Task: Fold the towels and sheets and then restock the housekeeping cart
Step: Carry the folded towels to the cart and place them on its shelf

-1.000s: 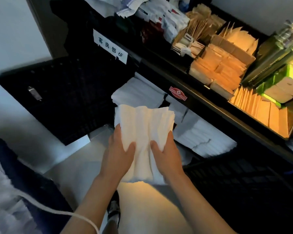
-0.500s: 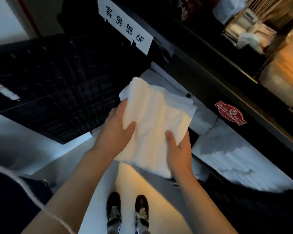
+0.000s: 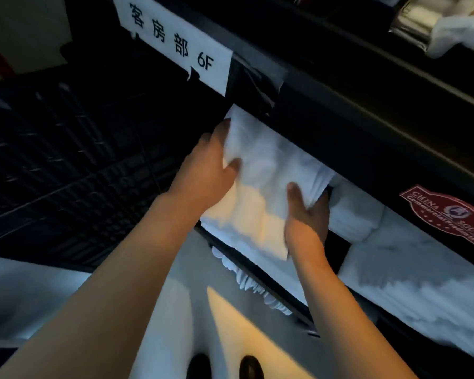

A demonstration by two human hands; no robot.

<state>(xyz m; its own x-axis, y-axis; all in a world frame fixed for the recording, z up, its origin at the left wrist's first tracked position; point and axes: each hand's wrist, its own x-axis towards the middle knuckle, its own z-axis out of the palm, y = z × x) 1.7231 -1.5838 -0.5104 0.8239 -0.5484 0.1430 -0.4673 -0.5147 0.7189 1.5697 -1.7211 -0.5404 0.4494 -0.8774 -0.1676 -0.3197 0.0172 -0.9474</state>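
The cart [image 3: 353, 110] fills the upper and right of the frame, black, its top edge running diagonally from upper centre to the right edge. A black grid panel [image 3: 74, 165] spreads across the left. Under the top edge is a shelf [image 3: 260, 266] whose front rail crosses the centre of the frame. On the shelf at right lie white stacks [image 3: 411, 280] of folded linen, with a smaller roll just left of them. Pale floor [image 3: 153, 324] takes the bottom centre, with two dark shoes [image 3: 225, 366] at the bottom edge.

A folded white towel [image 3: 266, 176] sits at centre frame, its far end pushed in under the cart's top edge, its near end over the shelf rail. The left hand [image 3: 208, 170] lies along the towel's left side, thumb on top and fingers curled under, closed on it. The right hand [image 3: 307, 214] clasps the towel's right edge, thumb on top, fingers beneath.

A white label [image 3: 175, 42] with black characters and "6F" is at upper centre. A red badge [image 3: 446, 214] is stuck on the cart at the right edge.
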